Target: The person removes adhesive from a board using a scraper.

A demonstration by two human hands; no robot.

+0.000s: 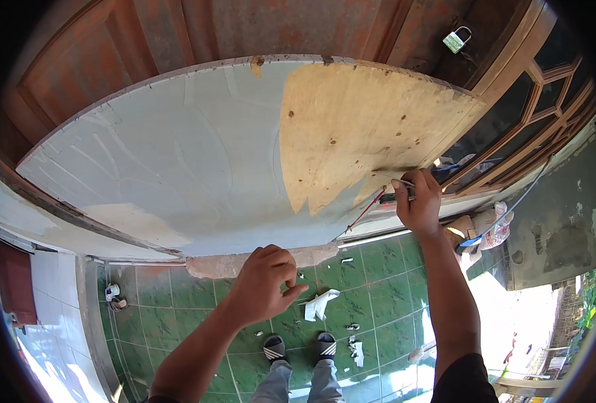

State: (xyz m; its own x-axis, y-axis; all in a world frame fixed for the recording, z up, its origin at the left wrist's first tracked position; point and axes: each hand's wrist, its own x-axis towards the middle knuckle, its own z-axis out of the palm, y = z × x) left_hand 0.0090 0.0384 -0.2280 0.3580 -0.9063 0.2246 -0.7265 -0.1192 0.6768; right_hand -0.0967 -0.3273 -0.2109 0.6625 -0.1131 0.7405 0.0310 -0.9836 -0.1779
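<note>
In front of me stands a wide wooden board (207, 144), coated grey on its left part. Its right part is bare yellowish wood (352, 124) with dark spots and a ragged lower edge. My right hand (420, 201) is closed around a thin metal blade (393, 178), its tip near the bare wood at the board's lower right. The handle is mostly hidden by my fingers. A red cord-like strip (365, 213) slants down just left of that hand. My left hand (261, 285) hangs below the board's lower edge, loosely curled with its thumb apart, and nothing shows in it.
Green floor tiles (197, 295) carry white scraps (319, 305) and small debris around my sandalled feet. Behind the board is a brown panelled door (264, 30) with a padlock (456, 40). A lattice window (546, 101) and a white bag (496, 225) are at right.
</note>
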